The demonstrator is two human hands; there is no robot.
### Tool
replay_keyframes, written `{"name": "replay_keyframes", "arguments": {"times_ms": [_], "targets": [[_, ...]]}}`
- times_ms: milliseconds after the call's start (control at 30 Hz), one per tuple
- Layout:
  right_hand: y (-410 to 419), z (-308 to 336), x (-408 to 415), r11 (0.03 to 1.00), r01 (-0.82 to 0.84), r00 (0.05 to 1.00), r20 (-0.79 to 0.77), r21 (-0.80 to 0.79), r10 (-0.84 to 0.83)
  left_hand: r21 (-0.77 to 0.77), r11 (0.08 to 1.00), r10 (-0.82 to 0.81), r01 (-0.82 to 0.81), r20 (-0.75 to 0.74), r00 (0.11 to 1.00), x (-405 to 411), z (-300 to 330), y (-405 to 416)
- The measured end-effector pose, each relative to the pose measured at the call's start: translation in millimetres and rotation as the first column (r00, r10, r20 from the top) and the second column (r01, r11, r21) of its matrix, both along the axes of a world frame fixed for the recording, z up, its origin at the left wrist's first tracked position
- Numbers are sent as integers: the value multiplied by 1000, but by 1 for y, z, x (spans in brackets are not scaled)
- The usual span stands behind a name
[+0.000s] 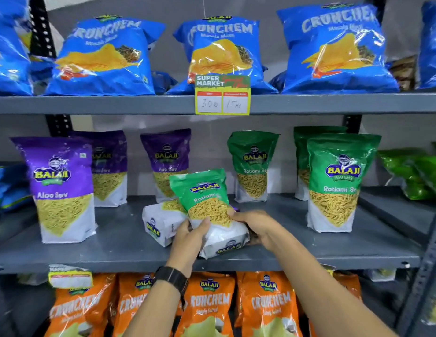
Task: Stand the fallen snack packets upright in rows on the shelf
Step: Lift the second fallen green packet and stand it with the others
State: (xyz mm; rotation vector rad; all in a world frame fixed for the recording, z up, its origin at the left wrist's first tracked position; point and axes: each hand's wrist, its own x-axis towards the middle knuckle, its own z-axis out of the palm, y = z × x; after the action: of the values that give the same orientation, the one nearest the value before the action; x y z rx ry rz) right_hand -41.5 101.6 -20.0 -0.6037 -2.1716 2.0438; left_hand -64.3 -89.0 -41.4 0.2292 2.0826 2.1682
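Observation:
Both hands hold a green Ratlami Sev packet [207, 198] tilted back near the front of the middle shelf [119, 244]. My left hand [190, 235] grips its lower left side and my right hand [254, 226] grips its lower right. Behind and left of it a fallen packet [161, 222] lies flat, its white base toward me. Upright purple Aloo Sev packets [59, 188] stand at the left. Upright green Ratlami Sev packets [333, 183] stand at the right.
Blue Crunchem bags [102, 57] fill the top shelf, with a price tag [222, 96] on its edge. Orange Crunchem bags [268, 305] stand on the shelf below. Loose green bags [416, 173] lie at the far right. A metal upright [426, 271] stands at the right.

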Motion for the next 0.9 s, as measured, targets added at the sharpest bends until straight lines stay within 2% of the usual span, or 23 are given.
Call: {"name": "replay_keyframes", "arguments": {"times_ms": [200, 333, 500, 900], "targets": [[-20, -20, 59, 994, 35, 959, -277, -105, -63, 180, 975, -128, 132, -34, 991, 33, -8, -28], [-34, -27, 96, 998, 41, 916, -396, -55, -59, 212, 952, -203, 222, -107, 973, 57, -14, -51], [-46, -34, 134, 992, 70, 893, -451, 104, -16, 161, 959, -207, 234, -172, 963, 84, -22, -80], [-48, -35, 141, 994, 70, 869, -495, 83, -20, 120, 963, -205, 243, -264, 942, 93, -15, -78]]}}
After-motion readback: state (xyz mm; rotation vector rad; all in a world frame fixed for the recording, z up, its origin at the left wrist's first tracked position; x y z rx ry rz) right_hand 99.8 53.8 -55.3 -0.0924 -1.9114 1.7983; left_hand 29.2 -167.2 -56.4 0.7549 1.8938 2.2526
